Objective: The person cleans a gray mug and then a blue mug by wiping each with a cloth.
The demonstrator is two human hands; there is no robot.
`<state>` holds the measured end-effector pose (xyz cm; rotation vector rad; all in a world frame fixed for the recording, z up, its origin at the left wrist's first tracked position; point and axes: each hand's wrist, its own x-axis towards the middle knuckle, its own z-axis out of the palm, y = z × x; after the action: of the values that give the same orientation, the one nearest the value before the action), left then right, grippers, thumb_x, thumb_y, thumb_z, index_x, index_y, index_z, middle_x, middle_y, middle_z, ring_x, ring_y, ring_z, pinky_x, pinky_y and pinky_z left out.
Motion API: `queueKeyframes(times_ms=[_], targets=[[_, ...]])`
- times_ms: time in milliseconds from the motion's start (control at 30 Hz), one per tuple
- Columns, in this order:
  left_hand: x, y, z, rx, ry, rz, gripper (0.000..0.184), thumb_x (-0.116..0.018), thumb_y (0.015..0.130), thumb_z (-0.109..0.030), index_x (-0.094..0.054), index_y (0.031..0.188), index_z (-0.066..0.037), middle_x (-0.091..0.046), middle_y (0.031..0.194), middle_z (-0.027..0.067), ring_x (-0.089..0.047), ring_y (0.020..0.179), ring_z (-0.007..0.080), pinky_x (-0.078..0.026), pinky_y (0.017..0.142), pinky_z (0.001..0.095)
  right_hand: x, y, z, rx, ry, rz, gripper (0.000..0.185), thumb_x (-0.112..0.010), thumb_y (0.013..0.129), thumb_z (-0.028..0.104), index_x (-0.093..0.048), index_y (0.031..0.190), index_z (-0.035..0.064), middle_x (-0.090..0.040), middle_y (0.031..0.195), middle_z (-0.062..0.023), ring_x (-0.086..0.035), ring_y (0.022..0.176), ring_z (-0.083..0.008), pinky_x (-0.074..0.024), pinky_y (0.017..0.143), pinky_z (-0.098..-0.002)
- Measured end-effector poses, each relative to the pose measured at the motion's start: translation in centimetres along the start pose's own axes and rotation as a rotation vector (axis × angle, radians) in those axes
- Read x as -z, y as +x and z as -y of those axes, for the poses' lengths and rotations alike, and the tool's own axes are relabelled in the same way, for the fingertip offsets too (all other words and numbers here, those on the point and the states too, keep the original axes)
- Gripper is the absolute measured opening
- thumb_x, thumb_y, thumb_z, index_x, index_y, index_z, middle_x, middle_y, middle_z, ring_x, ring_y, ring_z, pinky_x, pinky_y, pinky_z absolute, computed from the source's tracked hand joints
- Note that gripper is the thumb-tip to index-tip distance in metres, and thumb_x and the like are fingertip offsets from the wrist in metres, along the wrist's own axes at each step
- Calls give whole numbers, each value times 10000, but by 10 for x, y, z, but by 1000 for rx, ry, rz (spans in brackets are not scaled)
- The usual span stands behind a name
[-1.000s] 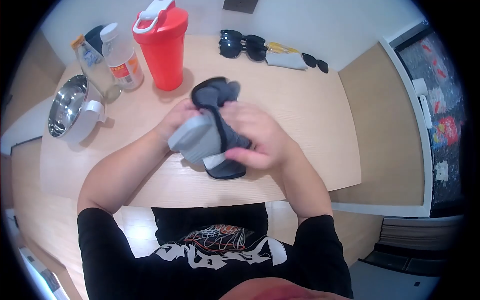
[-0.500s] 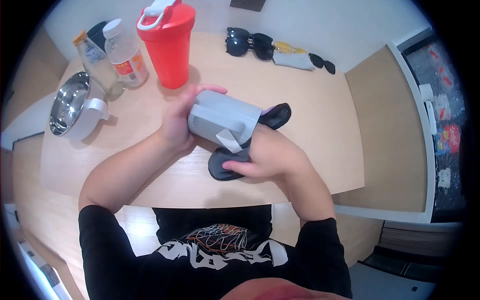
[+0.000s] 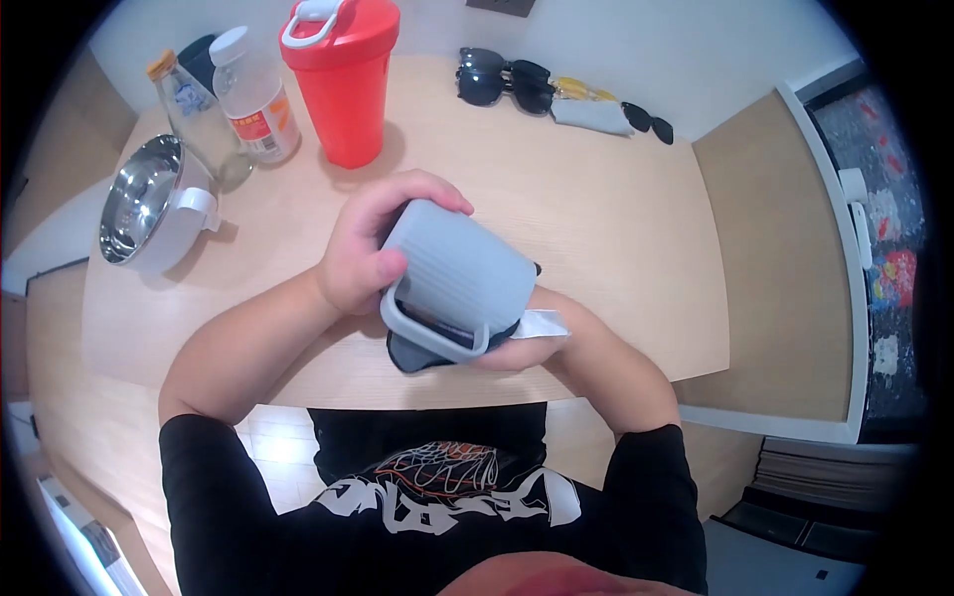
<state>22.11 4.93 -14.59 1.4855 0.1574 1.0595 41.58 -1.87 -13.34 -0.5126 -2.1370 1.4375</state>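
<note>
Nearest, a black shirt (image 3: 397, 546) with a pale printed design is seen, and beyond it the near edge of the pale wooden desk (image 3: 636, 258). Above that edge a ribbed grey mug (image 3: 462, 260) is held tilted over the desk, its handle (image 3: 437, 347) turned towards the shirt. A dark, soft-looking item (image 3: 409, 355) is seen at the handle side, partly covered by the mug. At the mug's right end a pale flap (image 3: 544, 324) sticks out over the right wrist.

The mug is clamped by the left hand (image 3: 360, 243), the thumb laid on its ribbed side and the fingers wrapped around its left end. The right hand (image 3: 522, 354) is placed beneath the mug's right end; its fingers are mostly hidden, so whether they are apart or closed cannot be told.

Farther off on the left, a tilted bowl (image 3: 137, 204) with a shiny metal inside and a white outside is seen. Just beyond it stand a clear bottle (image 3: 199, 114) with an orange cap and a plastic bottle (image 3: 254, 111) with a white cap; to their right a red shaker (image 3: 346, 114) is stood upright. Along the far side, larger sunglasses (image 3: 505, 83), a yellow item (image 3: 581, 90), a pale case or cloth (image 3: 591, 116) and smaller sunglasses (image 3: 648, 122) are lined up.
</note>
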Motion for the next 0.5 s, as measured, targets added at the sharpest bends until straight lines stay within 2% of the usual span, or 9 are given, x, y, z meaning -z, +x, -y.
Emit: queueKeyframes(times_ms=[67,200,267,367,467,500], targets=[[5,-3,3,-45,76,50,791,-650,801,-683,-575,1192,0,-600,1158,155,-583,1096,245,-464,958,384,3,0,11,-32,51,83,430,-611,875,139,-579,1292,38,-610,1246,-152,-586,1123,-275,-469,959,-384],[1,-11,4,-62,41,85,767,-623,827,-661,-564,1208,2,-583,1181,168,-567,1115,259,-451,975,395,10,-15,-2,-87,300,209,381,-660,798,67,-618,1167,-18,-664,1040,-110,-627,928,-209,-522,822,-335],[1,-12,8,-54,-13,95,736,-623,841,-618,-547,1232,0,-565,1209,168,-551,1141,262,-439,994,397,9,-17,-2,-103,309,104,397,-659,751,37,-616,1139,-36,-656,1016,-107,-618,887,-194,-518,787,-323],[-7,-6,4,52,-3,-19,667,-640,847,-507,-512,1280,-16,-524,1255,158,-513,1196,267,-412,1027,391,17,-15,5,-87,323,-36,403,-626,746,24,-616,1145,-35,-657,1016,-101,-618,890,-181,-511,776,-319],[-16,1,-4,396,-286,-189,749,-678,775,-488,-462,1348,-57,-522,1286,176,-532,1195,299,-429,1041,410,24,-18,22,-343,264,-76,445,-606,740,35,-605,1183,-17,-659,1028,-120,-632,907,-218,-516,801,-322],[-20,4,-11,429,-428,-221,675,-712,781,-399,-471,1312,-58,-528,1268,165,-537,1175,276,-439,1016,383,23,-19,21,-318,216,-61,419,-610,751,58,-609,1165,-12,-653,1007,-110,-623,882,-208,-512,780,-316]])
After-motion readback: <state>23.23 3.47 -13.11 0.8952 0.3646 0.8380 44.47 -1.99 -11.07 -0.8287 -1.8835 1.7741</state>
